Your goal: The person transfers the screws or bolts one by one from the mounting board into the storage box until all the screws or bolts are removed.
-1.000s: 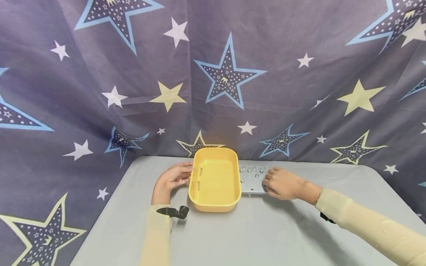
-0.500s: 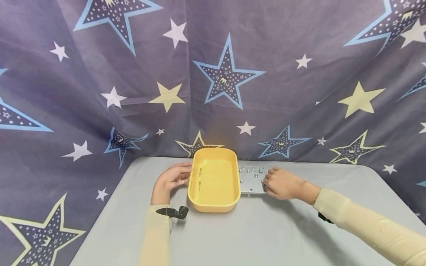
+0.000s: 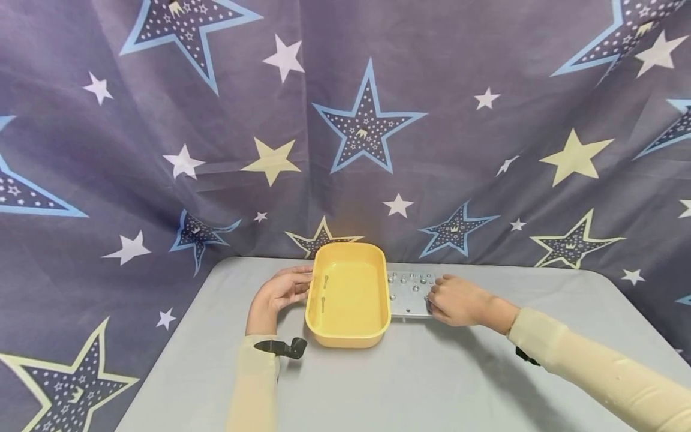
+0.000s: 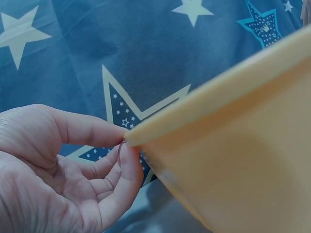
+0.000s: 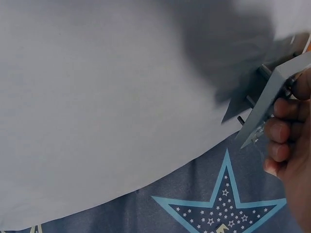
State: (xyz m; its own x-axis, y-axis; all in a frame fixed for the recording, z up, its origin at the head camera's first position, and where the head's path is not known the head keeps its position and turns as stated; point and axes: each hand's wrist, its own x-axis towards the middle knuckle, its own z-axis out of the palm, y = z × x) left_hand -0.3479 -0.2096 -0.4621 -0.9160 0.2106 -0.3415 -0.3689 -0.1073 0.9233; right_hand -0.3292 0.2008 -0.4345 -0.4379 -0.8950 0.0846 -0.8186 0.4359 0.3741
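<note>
A yellow plastic tray [image 3: 348,342] stands in the middle of the table, two long bolts [image 3: 323,304] lying inside along its left. My left hand [image 3: 278,297] pinches the tray's rim between thumb and finger, which the left wrist view shows at close range [image 4: 131,137]. Right of the tray is a silver metal plate [image 3: 402,306] set with several bolts and nuts [image 3: 415,288]. My right hand [image 3: 459,300] has curled fingers at the plate's right end, around a small dark bolt [image 5: 287,90] mostly hidden by the fingers. Below the plate, bolt shanks [image 5: 265,71] stick out.
A grey cloth covers the table [image 3: 378,390]. Behind it hangs a dark curtain [image 3: 453,150] printed with stars. The tray overlaps the plate's left end in the head view. A black wrist strap mount [image 3: 286,347] sits on the left sleeve.
The head view has shifted slightly. Both hands stay in place, with only slight finger movement by the right hand at the plate.
</note>
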